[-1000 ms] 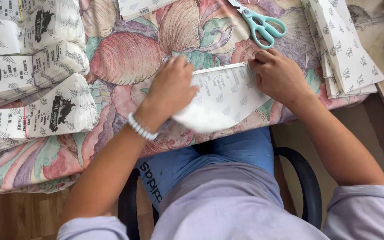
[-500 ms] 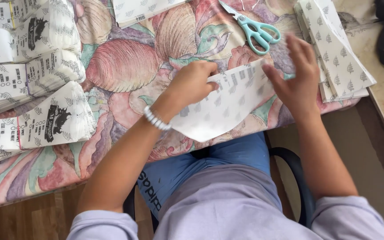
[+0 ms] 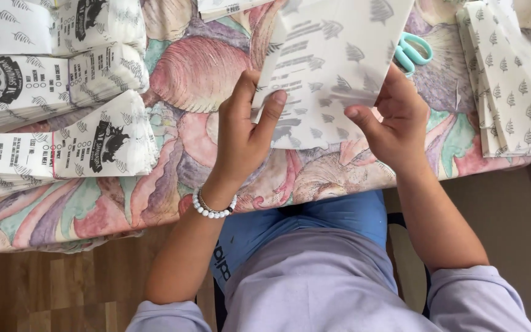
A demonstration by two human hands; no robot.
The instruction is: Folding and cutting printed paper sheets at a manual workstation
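Wooden flooring point(image 3: 50, 283) runs under the table edge at my left, and my lap in blue trousers point(image 3: 314, 224) and a lilac top point(image 3: 314, 283) fills the near view. Just above my knees, a floral tablecloth point(image 3: 93, 212) in pinks and greens hangs over the table's front. My left hand point(image 3: 241, 138), with a white bead bracelet point(image 3: 213, 209) at the wrist, is clamped on the left edge of a white printed paper sheet point(image 3: 330, 67), thumb on the near face. My right hand point(image 3: 391, 123) grips the same sheet at its right lower edge, thumb in front. Both hands hold the sheet raised above the cloth, tilted and slightly blurred. To my left lie stacks of folded printed paper bags point(image 3: 102, 138) with a black emblem. At my right sits a pile of flat leaf-patterned sheets point(image 3: 511, 86). Farther back, turquoise-handled scissors point(image 3: 413, 52) peek out beside the sheet's right edge.
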